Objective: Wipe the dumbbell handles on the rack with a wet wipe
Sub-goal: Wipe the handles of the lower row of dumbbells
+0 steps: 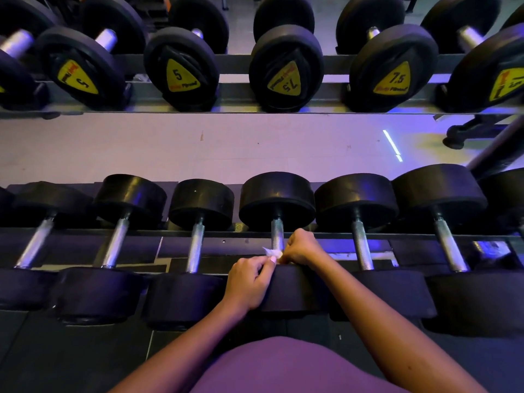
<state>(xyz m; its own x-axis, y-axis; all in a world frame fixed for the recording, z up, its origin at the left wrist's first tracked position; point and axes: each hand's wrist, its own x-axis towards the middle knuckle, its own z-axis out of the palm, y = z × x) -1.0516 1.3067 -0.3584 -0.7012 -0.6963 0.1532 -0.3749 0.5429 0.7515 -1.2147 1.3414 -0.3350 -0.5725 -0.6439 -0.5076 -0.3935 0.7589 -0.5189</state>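
Black dumbbells line a metal rack under violet gym light, above pale floor. Both hands, left and right, pinch a white wet wipe at the near end of one dumbbell handle.

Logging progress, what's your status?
Both hands, left hand and right hand, pinching the wipe at the middle handle. Nothing in the way.

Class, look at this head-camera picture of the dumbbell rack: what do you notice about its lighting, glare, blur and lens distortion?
Head view: purple-blue light tints everything; a bright streak of glare lies on the floor; the far upper-left handle is smeared by blur; the wide lens bows the upper rack rail and fans the dumbbells outward; the hands, left and right, and the wipe stay fairly sharp.
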